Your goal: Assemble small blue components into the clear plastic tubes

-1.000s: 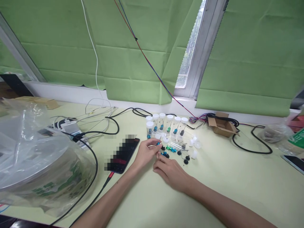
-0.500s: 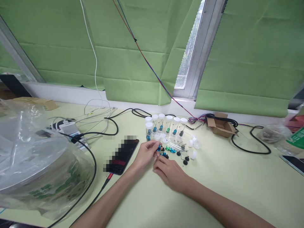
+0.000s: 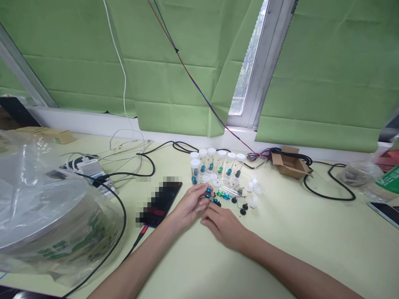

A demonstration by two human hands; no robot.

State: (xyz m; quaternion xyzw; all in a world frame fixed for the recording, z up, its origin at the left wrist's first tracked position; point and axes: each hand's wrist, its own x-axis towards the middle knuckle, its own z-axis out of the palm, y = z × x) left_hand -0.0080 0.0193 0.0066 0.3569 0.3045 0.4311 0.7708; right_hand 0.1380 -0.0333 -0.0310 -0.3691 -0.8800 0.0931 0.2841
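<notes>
Between the thumb and fingers of my left hand [image 3: 191, 203] is a small blue metal part [image 3: 208, 192] with a thin pin pointing up. My right hand [image 3: 222, 224] rests low over the table just to the right, its fingers bent; what they hold, if anything, is hidden. Beyond my fingers lie green and blue metal parts [image 3: 223, 194] and, to the right, black round-based parts [image 3: 243, 211]. Several clear tubes with white caps [image 3: 221, 154] stand behind, each with a coloured part inside. Loose white caps [image 3: 254, 202] lie at the right of the group.
A phone [image 3: 163, 203] with a cable lies left of my hands. Farther left sits a large plastic-wrapped spool [image 3: 56, 220], near a power strip and tangled cables [image 3: 93, 168]. An open cardboard box [image 3: 289, 164] stands back right; another phone [image 3: 385, 214] is at the right edge.
My left hand has turned slightly, so the blue part now stands more upright and shows more clearly. My right hand has hardly moved.
</notes>
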